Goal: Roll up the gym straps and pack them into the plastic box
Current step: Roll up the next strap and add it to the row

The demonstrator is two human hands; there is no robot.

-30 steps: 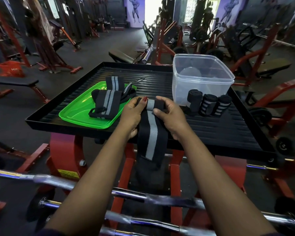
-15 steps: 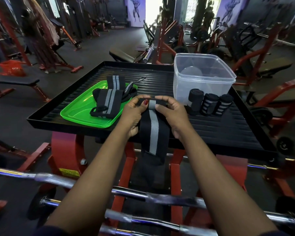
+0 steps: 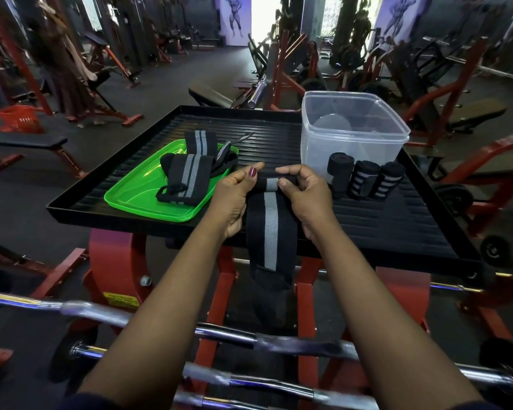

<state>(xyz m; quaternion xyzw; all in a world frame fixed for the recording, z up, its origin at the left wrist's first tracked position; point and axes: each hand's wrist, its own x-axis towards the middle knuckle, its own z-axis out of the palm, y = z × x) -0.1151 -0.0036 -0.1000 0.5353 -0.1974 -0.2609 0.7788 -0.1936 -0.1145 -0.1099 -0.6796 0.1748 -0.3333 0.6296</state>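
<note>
A black strap with a grey stripe [image 3: 270, 229] lies over the front edge of the black tray [image 3: 397, 220] and hangs down. Its far end is turned into a small roll. My left hand [image 3: 234, 196] pinches the roll's left end and my right hand [image 3: 304, 193] pinches its right end. Three rolled straps [image 3: 364, 180] stand in a row just right of my right hand, in front of the clear plastic box [image 3: 353, 134], which is open. Two flat straps [image 3: 187, 173] lie on the green lid [image 3: 137, 196] at the left.
Chrome barbell bars [image 3: 219, 335] cross below my forearms, close to me. The tray rests on a red steel frame [image 3: 116, 261]. Gym benches and racks fill the floor around and behind.
The strap's far end has been turned over into a tighter roll, and both hands have shifted slightly forward with it. Less strap hangs below the tray edge.
</note>
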